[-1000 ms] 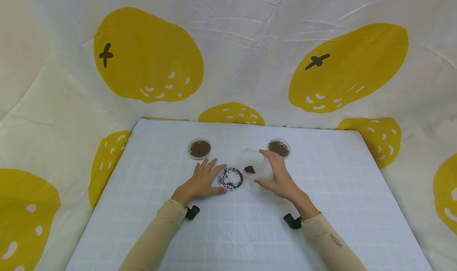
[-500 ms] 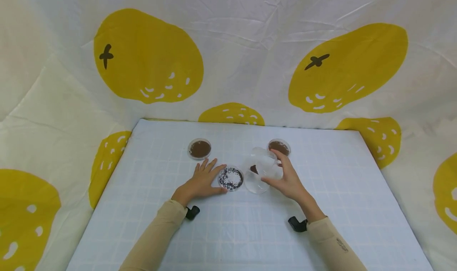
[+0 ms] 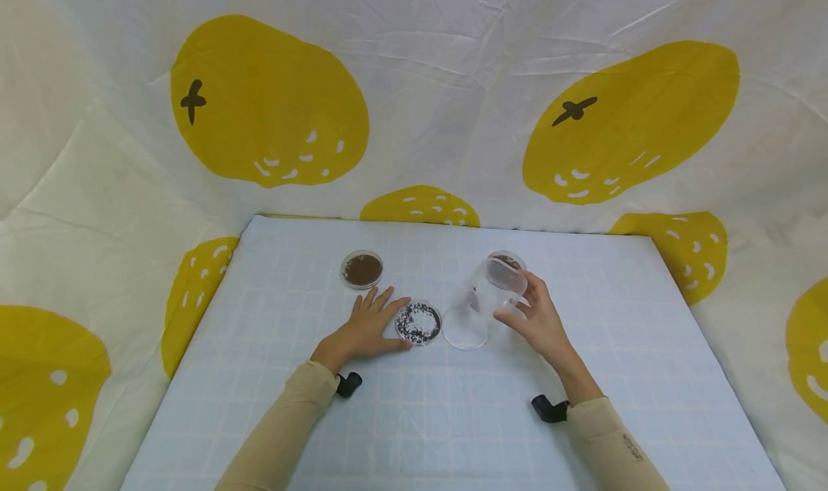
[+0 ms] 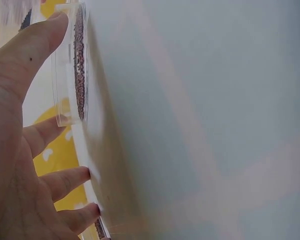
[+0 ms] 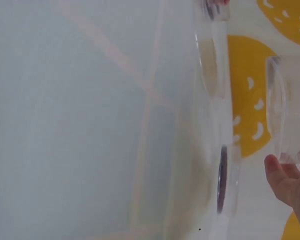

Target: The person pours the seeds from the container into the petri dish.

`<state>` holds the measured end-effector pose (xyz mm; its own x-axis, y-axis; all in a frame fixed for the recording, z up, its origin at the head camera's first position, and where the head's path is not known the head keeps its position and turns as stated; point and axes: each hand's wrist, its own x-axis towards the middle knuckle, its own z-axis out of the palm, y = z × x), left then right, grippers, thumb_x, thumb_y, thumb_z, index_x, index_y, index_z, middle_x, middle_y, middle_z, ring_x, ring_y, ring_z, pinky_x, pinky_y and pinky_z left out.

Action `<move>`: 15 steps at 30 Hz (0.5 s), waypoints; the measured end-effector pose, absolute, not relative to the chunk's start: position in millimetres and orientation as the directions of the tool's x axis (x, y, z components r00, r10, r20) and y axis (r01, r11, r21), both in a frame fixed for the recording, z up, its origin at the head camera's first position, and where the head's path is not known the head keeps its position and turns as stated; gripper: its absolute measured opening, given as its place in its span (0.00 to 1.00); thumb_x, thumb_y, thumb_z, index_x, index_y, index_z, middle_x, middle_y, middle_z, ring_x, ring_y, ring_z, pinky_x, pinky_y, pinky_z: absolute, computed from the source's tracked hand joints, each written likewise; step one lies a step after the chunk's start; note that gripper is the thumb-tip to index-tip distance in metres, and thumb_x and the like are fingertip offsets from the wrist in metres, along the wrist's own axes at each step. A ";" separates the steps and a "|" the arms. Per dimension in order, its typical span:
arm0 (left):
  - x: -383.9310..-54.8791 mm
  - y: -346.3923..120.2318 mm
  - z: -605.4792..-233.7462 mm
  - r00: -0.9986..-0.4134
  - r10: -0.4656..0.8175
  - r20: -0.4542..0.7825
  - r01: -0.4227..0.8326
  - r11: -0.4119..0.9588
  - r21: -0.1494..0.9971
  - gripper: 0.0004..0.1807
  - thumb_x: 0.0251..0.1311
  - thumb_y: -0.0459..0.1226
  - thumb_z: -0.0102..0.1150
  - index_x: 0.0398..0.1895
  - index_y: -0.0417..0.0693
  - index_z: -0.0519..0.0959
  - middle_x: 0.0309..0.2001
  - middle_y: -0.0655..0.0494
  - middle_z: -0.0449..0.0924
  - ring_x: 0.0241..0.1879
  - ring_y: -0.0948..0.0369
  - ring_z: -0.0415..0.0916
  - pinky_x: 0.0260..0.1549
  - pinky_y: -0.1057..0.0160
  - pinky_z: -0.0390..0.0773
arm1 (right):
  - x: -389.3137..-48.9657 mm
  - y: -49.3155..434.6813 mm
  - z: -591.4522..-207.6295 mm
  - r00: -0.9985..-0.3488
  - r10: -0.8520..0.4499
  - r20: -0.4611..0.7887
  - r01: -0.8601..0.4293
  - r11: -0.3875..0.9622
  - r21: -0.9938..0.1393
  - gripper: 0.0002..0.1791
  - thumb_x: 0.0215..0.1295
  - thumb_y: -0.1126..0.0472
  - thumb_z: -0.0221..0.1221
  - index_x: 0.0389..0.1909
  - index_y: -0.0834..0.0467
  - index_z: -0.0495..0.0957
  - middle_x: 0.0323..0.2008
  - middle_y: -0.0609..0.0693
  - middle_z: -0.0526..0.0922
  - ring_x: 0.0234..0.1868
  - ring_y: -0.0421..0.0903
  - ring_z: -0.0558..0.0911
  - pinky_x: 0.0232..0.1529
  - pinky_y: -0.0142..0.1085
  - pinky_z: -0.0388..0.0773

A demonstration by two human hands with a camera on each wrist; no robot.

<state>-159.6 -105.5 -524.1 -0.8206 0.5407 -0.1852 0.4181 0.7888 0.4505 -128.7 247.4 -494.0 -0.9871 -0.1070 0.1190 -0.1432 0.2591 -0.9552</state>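
Observation:
My left hand [image 3: 362,331] lies spread on the table, thumb and index finger on opposite sides of a petri dish [image 3: 418,323] of dark grains. In the left wrist view, the thumb and a fingertip meet the clear wall of this dish [image 4: 62,95]. My right hand [image 3: 540,323] holds a clear plastic cup [image 3: 507,277] tilted above the table, gripping it between thumb and fingers. Small dark specks show near the cup's left end. Below and left of the cup sits a clear round dish [image 3: 466,336]. The right wrist view shows the cup [image 5: 295,110] with fingertips at its edge.
A petri dish [image 3: 362,270] of brown grains stands behind my left hand. Another brown-filled dish [image 3: 507,257] stands at the back right, partly covered by the cup. A white cloth with yellow fruit prints [image 3: 272,103] hangs behind the pale checked table [image 3: 414,419].
My right hand has moved right with the cup, uncovering more of the clear dish. The brown patch seen in the cup has shrunk to specks. My left hand has kept its place.

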 end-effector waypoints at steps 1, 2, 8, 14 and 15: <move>-159.6 -105.7 -524.0 -0.820 0.542 -0.184 0.418 0.787 0.454 0.50 0.58 0.66 0.61 0.80 0.62 0.54 0.79 0.44 0.42 0.77 0.39 0.32 0.70 0.36 0.34 | -129.6 250.5 -498.4 -0.988 -0.099 0.116 -0.137 0.239 -0.961 0.52 0.58 0.68 0.72 0.76 0.59 0.49 0.73 0.60 0.58 0.74 0.59 0.58 0.67 0.52 0.64; -159.6 -105.8 -523.8 -0.819 0.544 -0.184 0.419 0.785 0.455 0.50 0.58 0.66 0.61 0.80 0.62 0.54 0.79 0.44 0.42 0.77 0.39 0.32 0.70 0.36 0.34 | -129.0 252.4 -499.8 -0.990 -0.090 0.106 -0.123 0.207 -0.971 0.51 0.58 0.68 0.71 0.76 0.57 0.50 0.74 0.58 0.58 0.74 0.57 0.58 0.68 0.50 0.63; -159.8 -106.1 -524.0 -0.817 0.546 -0.184 0.420 0.783 0.459 0.50 0.58 0.66 0.61 0.80 0.61 0.54 0.79 0.44 0.42 0.77 0.39 0.31 0.70 0.36 0.34 | -128.3 260.5 -505.8 -0.988 -0.079 0.131 -0.134 0.042 -0.990 0.49 0.59 0.74 0.69 0.75 0.61 0.49 0.72 0.63 0.58 0.73 0.58 0.59 0.66 0.39 0.67; -160.4 -106.1 -524.3 -0.816 0.547 -0.188 0.420 0.784 0.458 0.50 0.58 0.66 0.60 0.80 0.62 0.53 0.80 0.44 0.42 0.76 0.39 0.31 0.70 0.36 0.33 | -125.9 270.1 -507.3 -0.990 -0.056 0.133 -0.137 0.088 -0.987 0.49 0.59 0.72 0.69 0.75 0.62 0.48 0.72 0.64 0.57 0.73 0.59 0.58 0.65 0.38 0.68; -160.4 -106.0 -524.4 -0.816 0.547 -0.187 0.420 0.783 0.458 0.50 0.58 0.67 0.60 0.80 0.62 0.54 0.80 0.44 0.42 0.76 0.38 0.31 0.70 0.36 0.34 | -125.4 272.5 -507.4 -0.991 -0.044 0.128 -0.132 0.108 -0.985 0.49 0.60 0.71 0.69 0.75 0.61 0.48 0.72 0.65 0.58 0.73 0.60 0.58 0.65 0.36 0.68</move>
<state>-160.4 -106.0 -524.4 -0.8159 0.5470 -0.1873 0.4202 0.7835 0.4578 -125.4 272.5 -507.4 -0.9908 -0.0440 0.1280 -0.1321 0.1081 -0.9853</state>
